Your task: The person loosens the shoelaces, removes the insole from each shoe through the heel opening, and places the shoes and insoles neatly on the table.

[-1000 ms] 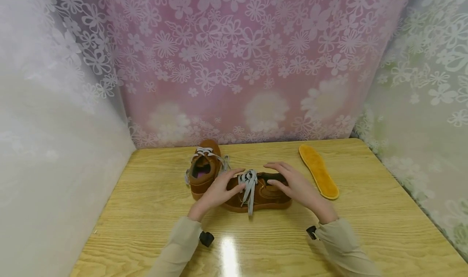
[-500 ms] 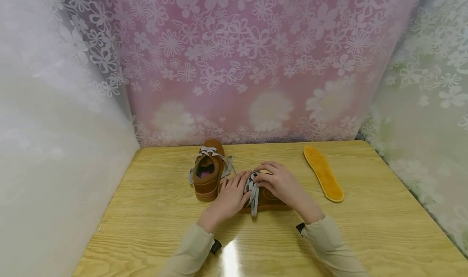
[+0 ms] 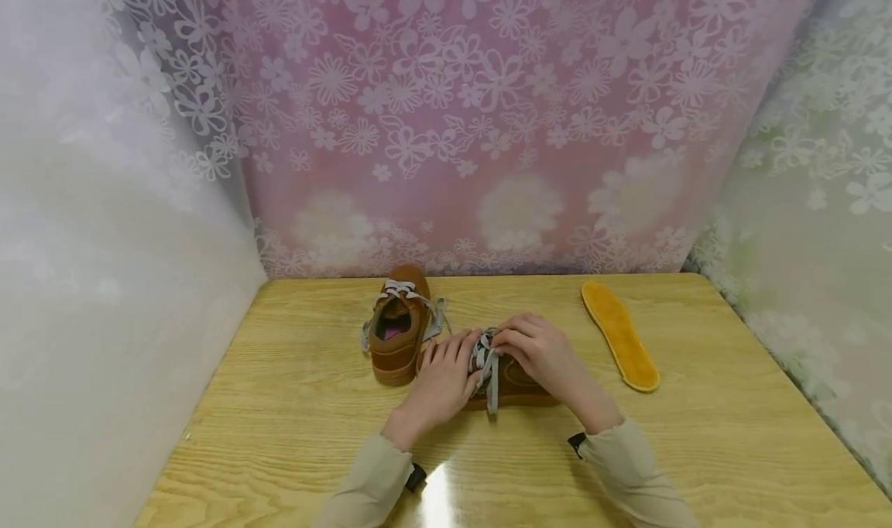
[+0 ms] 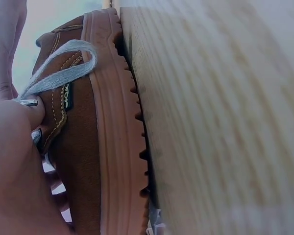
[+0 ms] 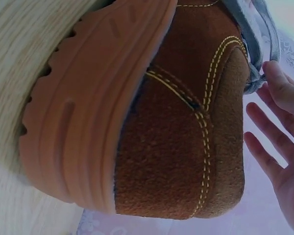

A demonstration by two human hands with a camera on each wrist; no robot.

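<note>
A brown suede shoe (image 3: 519, 389) with grey laces stands on its sole, its toe to the left. My left hand (image 3: 439, 381) holds it across the front, with the thumb on the near side by the lacing. My right hand (image 3: 547, 354) pinches the shoelace (image 5: 255, 81) at its knot between thumb and forefinger; the other fingers are spread apart in the right wrist view. One lace loop (image 4: 63, 76) hangs down the shoe's side in the left wrist view. Much of the shoe's opening is hidden behind my right hand.
The matching brown shoe (image 3: 395, 358) stands just left and behind, toe toward the back, laces loose at its sides. An orange fleecy insole (image 3: 620, 334) lies at the right. Floral curtains (image 3: 453, 125) enclose the wooden table (image 3: 293, 420).
Both hands have moved inward onto the shoe from just above it. My left hand has settled over the front, and my right fingers have taken hold of the shoelace at the knot.
</note>
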